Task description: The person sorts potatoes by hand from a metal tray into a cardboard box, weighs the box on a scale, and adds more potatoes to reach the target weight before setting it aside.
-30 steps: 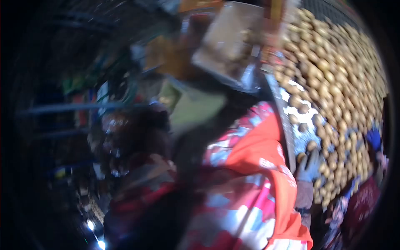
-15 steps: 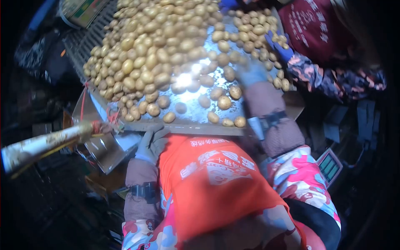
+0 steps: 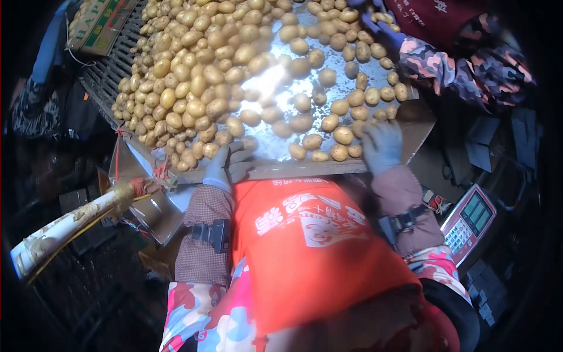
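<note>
A shiny metal sorting table (image 3: 267, 149) slopes toward me, heaped with many yellow potatoes (image 3: 199, 76). My left hand (image 3: 226, 165), in a grey glove, rests on the table's near edge beside a few loose potatoes. My right hand (image 3: 381, 146), in a blue-grey glove, lies flat at the near right corner, touching potatoes (image 3: 340, 144) there. Neither hand holds anything. I wear an orange apron (image 3: 305, 240) and patterned sleeves.
Another person's blue-gloved hand (image 3: 375, 26) and camouflage sleeve (image 3: 463, 64) work at the far right of the table. A weighing scale with keypad (image 3: 469, 223) sits low right. A pale pole (image 3: 64, 226) juts at left. A cardboard box (image 3: 99, 23) lies top left.
The view swung from a blurred sideways look onto the table. My left hand rose from below the edge onto it; my right hand pulled back from the middle to the near right corner.
</note>
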`<action>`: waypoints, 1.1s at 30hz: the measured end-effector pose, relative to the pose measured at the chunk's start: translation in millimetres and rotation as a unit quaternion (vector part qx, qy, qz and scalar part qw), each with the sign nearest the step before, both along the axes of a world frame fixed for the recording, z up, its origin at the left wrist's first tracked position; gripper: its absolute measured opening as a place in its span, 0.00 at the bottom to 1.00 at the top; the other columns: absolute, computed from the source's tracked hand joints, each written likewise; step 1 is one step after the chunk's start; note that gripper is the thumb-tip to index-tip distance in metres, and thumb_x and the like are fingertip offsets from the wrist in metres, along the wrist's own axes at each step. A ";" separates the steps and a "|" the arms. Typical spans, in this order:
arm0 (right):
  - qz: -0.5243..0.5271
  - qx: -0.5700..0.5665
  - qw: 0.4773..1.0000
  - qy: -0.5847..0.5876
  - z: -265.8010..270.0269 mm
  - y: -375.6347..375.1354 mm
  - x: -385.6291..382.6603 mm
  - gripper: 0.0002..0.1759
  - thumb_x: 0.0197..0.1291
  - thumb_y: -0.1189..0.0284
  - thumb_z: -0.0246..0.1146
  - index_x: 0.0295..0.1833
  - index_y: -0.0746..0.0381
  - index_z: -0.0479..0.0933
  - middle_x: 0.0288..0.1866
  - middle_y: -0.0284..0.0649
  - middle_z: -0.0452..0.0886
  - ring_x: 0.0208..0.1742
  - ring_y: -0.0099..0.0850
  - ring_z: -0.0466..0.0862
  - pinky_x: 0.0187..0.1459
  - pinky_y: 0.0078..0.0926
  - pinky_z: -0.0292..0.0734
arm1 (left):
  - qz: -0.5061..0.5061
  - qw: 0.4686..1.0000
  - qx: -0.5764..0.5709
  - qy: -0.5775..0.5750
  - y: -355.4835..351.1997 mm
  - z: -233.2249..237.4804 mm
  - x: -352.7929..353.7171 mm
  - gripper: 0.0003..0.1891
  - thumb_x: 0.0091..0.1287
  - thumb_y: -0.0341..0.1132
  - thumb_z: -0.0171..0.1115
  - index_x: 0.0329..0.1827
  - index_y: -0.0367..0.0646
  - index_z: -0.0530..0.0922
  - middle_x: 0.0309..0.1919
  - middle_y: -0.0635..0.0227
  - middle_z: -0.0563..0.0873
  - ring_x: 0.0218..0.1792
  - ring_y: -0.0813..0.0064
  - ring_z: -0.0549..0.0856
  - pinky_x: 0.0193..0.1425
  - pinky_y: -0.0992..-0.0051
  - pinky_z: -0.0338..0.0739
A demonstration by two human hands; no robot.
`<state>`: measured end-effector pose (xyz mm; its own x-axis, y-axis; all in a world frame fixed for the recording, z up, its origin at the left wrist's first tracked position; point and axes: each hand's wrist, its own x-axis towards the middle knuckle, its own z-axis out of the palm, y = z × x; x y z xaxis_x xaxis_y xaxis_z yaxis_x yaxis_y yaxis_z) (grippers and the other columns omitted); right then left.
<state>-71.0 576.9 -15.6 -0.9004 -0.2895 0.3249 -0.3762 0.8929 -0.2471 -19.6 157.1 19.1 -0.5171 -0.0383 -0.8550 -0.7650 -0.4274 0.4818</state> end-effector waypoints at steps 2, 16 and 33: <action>-0.026 0.046 0.999 -0.004 15.4 24.9 -12.9 0.10 0.56 0.72 0.68 0.45 0.54 0.83 0.45 0.40 0.82 0.51 0.45 0.81 0.57 0.43 0.74 | 0.001 1.000 -0.003 0.013 -0.7 -2.4 2.7 0.29 0.79 0.56 0.43 0.68 0.44 0.76 0.53 0.58 0.89 0.40 0.61 0.88 0.38 0.65 0.79; 0.105 0.071 0.991 -0.046 -16.2 -23.9 -61.0 0.27 0.61 0.66 0.64 0.68 0.54 0.78 0.71 0.52 0.73 0.70 0.54 0.72 0.69 0.54 0.66 | 0.011 0.998 -0.032 -0.050 17.7 33.9 -15.5 0.28 0.79 0.54 0.45 0.68 0.43 0.75 0.54 0.55 0.89 0.44 0.58 0.89 0.42 0.62 0.82; -0.108 0.009 0.966 -0.236 30.0 -101.8 -93.8 0.16 0.59 0.61 0.68 0.51 0.55 0.84 0.50 0.49 0.85 0.53 0.50 0.83 0.55 0.47 0.77 | 0.014 0.999 0.013 -0.036 3.2 27.4 -13.4 0.31 0.79 0.57 0.48 0.71 0.40 0.73 0.63 0.57 0.85 0.58 0.53 0.87 0.59 0.58 0.79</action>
